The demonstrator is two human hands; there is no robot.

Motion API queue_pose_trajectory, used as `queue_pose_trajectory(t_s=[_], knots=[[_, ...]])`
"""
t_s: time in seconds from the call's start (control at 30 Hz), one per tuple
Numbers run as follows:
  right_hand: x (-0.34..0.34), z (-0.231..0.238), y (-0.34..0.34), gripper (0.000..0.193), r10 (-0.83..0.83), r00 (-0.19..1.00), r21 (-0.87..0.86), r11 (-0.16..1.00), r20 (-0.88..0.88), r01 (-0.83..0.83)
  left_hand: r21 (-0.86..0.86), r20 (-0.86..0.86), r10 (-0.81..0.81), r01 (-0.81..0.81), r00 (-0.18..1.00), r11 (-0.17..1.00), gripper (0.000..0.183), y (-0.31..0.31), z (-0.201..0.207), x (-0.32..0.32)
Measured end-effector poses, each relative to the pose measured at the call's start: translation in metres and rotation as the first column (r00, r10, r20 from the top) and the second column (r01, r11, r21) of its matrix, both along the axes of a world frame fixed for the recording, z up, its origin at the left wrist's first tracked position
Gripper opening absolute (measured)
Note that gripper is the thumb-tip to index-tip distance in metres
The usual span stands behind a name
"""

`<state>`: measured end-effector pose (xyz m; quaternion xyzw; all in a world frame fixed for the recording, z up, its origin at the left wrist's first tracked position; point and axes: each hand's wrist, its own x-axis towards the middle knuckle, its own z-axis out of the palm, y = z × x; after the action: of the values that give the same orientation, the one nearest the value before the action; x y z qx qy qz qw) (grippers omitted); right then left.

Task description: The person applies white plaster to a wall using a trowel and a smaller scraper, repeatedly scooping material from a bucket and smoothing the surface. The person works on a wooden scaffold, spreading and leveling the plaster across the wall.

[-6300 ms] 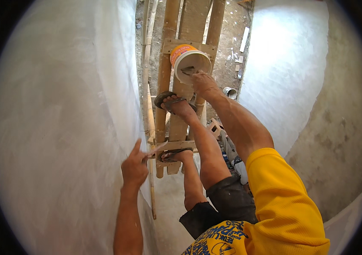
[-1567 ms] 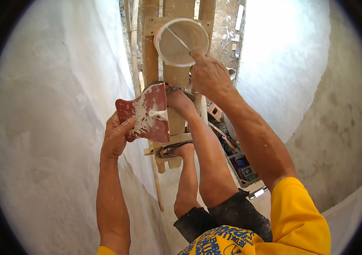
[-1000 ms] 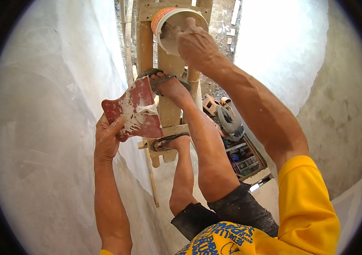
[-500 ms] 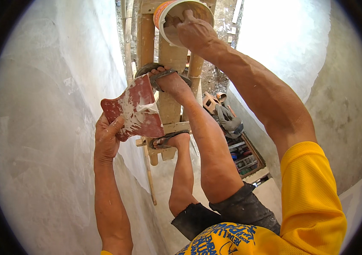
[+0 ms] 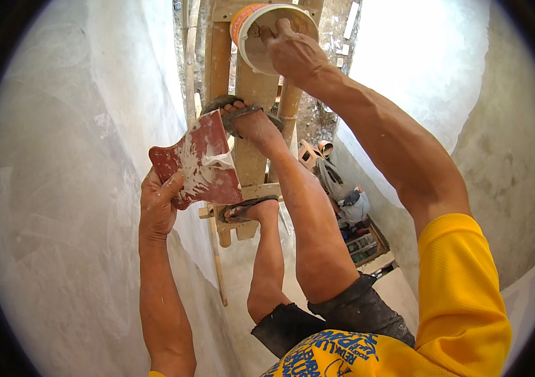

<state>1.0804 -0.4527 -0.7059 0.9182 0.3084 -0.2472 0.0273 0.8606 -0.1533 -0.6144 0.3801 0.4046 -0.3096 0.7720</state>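
Nearest: operator's yellow shirt (image 5: 462,276) w/ blue print, then blk shorts (image 5: 368,308). L hand (image 5: 159,201) pinches the handle end of a red spreader (image 5: 201,163), thumb on upper face; plate is smeared w/ wht compound, held beside the L wall (image 5: 73,188), apart from it. That wall: grey-wht coat, patchy, w/ faint trowel marks.

R hand (image 5: 296,53) is in the mouth of an orange-and-wht bucket (image 5: 239,24), fingers bent, index extended; cannot tell if a tool is gripped. Bucket is over the scaffold boards; base contact hidden.

Below: both feet, in dk sandals (image 5: 220,102), on a timber plank (image 5: 252,160) btwn bamboo poles (image 5: 289,103). R wall (image 5: 418,75): bright wht area w/ irregular edge, adjoining bare grey-brn render. Lower R: box of mixed items (image 5: 368,245) on pale floor (image 5: 399,292). Farthest: rough ground w/ wht scraps (image 5: 351,20), top ctr.
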Motion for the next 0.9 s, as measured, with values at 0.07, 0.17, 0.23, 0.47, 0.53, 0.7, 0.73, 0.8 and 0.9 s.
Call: queue_pose_trajectory(t_s=[0.07,0.17,0.23,0.47,0.53,0.7,0.73,0.8,0.9], knots=[[0.002,-0.003,0.002,0.024,-0.011,0.999,-0.056,0.998,-0.051,0.008,0.025,-0.031,-0.017,0.018,0.999,1.0,0.039,-0.001,0.0,0.0],[0.004,-0.001,0.009,0.024,-0.069,0.99,-0.127,0.99,-0.121,0.053,0.04,-0.035,0.004,-0.003,0.999,0.999,0.038,-0.002,-0.001,-0.001],[0.006,0.006,0.012,0.023,-0.091,0.983,-0.154,0.986,-0.16,0.066,0.046,-0.033,0.01,-0.009,0.999,0.999,0.038,-0.002,-0.002,-0.001],[0.008,0.008,0.007,0.023,-0.065,0.991,-0.14,0.989,-0.113,0.049,0.054,-0.018,0.015,-0.014,1.0,0.998,0.039,-0.006,-0.002,-0.001],[0.006,0.0,0.005,0.023,-0.03,0.997,-0.101,0.995,-0.071,0.023,0.058,-0.019,0.023,-0.022,1.0,0.998,0.039,-0.006,-0.003,-0.002],[0.005,-0.011,0.008,0.022,-0.167,0.974,-0.215,0.967,-0.15,0.133,0.046,-0.052,-0.002,0.005,0.999,0.999,0.039,-0.005,-0.005,-0.002],[0.005,-0.011,0.009,0.022,-0.154,0.975,-0.21,0.97,-0.162,0.119,0.036,-0.045,-0.001,0.003,0.999,0.999,0.039,-0.005,-0.004,-0.001],[0.006,-0.008,0.011,0.022,-0.127,0.977,-0.224,0.971,-0.174,0.086,0.035,-0.036,0.016,-0.015,0.999,0.999,0.039,-0.005,-0.003,0.0],[0.006,-0.001,0.01,0.022,-0.089,0.968,-0.237,0.971,-0.234,0.032,0.024,-0.026,-0.002,0.003,1.0,1.0,0.039,-0.007,-0.001,0.002]])
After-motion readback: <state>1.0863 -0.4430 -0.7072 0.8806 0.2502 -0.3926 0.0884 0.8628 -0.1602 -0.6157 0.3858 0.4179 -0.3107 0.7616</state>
